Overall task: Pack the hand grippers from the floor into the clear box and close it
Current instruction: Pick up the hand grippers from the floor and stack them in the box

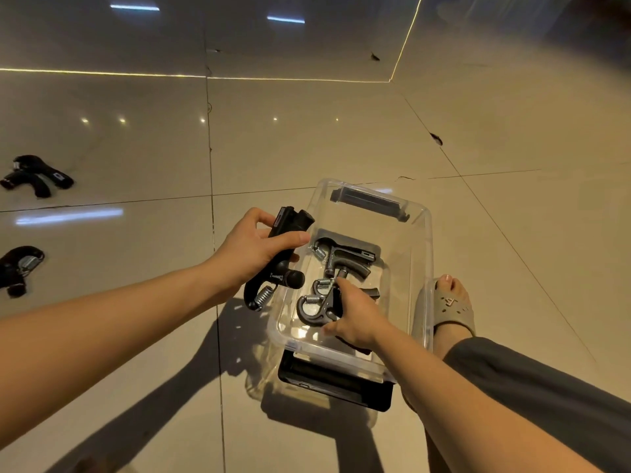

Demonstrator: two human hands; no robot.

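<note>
The clear box point(421, 233) stands open on the tiled floor, with black latches at its near and far ends. My left hand point(254, 249) holds a black hand gripper point(285, 261) with a steel spring just outside the box's left wall. My right hand point(355, 312) is inside the box, fingers on a grey hand gripper point(316, 310) near the front. Another grey hand gripper point(345, 259) lies on the box's bottom behind it. More black hand grippers lie on the floor at the far left: a pile point(36, 175) and one lower down point(18, 269).
My right foot in a grey slipper point(450, 307) rests beside the box's right wall, and my trouser leg point(546, 390) fills the lower right. The box's lid appears to lie under the box near me point(334, 384). Glossy tiles stretch all around.
</note>
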